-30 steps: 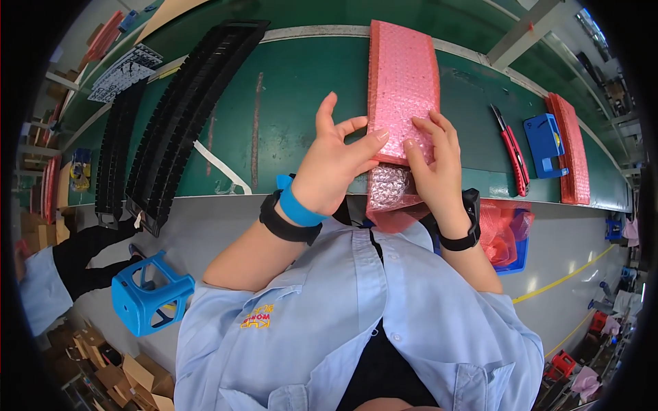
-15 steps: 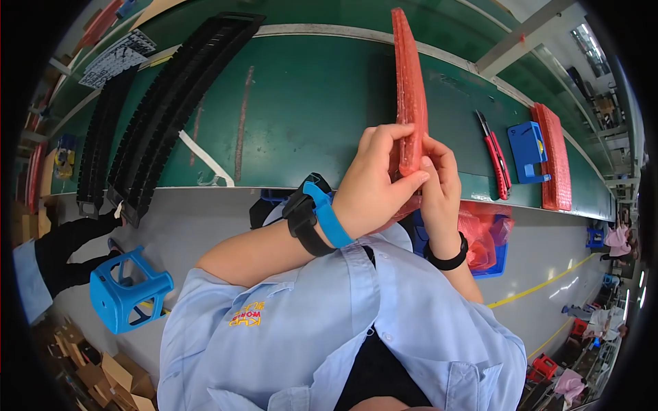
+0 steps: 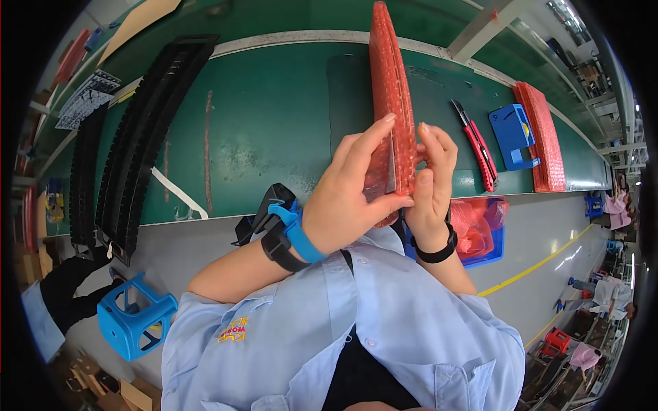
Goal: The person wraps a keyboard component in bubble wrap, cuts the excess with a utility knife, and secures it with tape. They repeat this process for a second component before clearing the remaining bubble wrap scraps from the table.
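A long, flat package in red bubble wrap (image 3: 392, 75) stands on its narrow edge, pointing away from me over the green workbench. My left hand (image 3: 343, 192) grips its near end, the fingers along the left face and the thumb across the end. Beside the right face is my right hand (image 3: 432, 195), its fingers curved and the thumb apart from them. Nothing shows in that hand; whether its fingertips touch the wrap is hard to see. Next to the left thumb, the package's near lower corner is partly hidden by my hands.
Right of the package lie a red utility knife (image 3: 478, 147) with its blade out, a blue tape dispenser (image 3: 508, 133) and another red bubble-wrap package (image 3: 540, 137). Long black slotted trays (image 3: 147, 130) lie left. Below the bench edge is a blue bin (image 3: 495, 255) with red wrap; a blue stool (image 3: 133, 315) stands left.
The package has turned slightly, showing more of its left face. My left hand has shifted down its side, and my right fingers have drawn a little off the right face. The whole view has shifted.
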A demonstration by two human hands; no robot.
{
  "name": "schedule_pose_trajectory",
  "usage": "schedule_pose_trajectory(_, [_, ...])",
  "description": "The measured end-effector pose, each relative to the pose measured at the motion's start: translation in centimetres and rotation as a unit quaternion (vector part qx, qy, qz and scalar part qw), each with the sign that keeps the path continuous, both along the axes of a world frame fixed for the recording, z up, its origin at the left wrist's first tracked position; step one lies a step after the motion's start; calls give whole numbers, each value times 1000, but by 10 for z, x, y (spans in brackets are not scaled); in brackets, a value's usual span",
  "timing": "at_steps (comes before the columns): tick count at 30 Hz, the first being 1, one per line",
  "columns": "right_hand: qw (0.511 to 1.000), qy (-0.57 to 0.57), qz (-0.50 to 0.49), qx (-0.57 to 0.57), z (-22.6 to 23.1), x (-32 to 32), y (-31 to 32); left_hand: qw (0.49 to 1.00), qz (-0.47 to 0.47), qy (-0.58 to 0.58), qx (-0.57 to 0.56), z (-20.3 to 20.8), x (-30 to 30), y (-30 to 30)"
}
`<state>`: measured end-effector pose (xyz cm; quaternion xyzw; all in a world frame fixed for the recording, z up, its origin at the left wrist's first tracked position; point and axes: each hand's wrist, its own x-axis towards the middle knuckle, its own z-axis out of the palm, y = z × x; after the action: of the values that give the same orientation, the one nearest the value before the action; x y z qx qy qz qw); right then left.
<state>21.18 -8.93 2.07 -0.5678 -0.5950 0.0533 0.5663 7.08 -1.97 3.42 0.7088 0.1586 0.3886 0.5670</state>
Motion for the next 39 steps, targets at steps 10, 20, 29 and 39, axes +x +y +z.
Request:
schedule_pose_trajectory(10, [989, -143, -30, 31, 1, 11, 5, 994, -4, 62, 86, 5, -3, 12])
schedule_pose_trajectory(20, [997, -62, -32, 41, -3, 6, 6, 993, -2, 78, 90, 4, -1, 14])
schedule_pose_trajectory(29, [997, -65, -30, 43, -2, 6, 6, 990, 18, 82, 111, 2, -2, 13])
schedule_pose_trajectory(39, [997, -45, -23, 49, -7, 7, 5, 978, 24, 111, 173, 4, -3, 13])
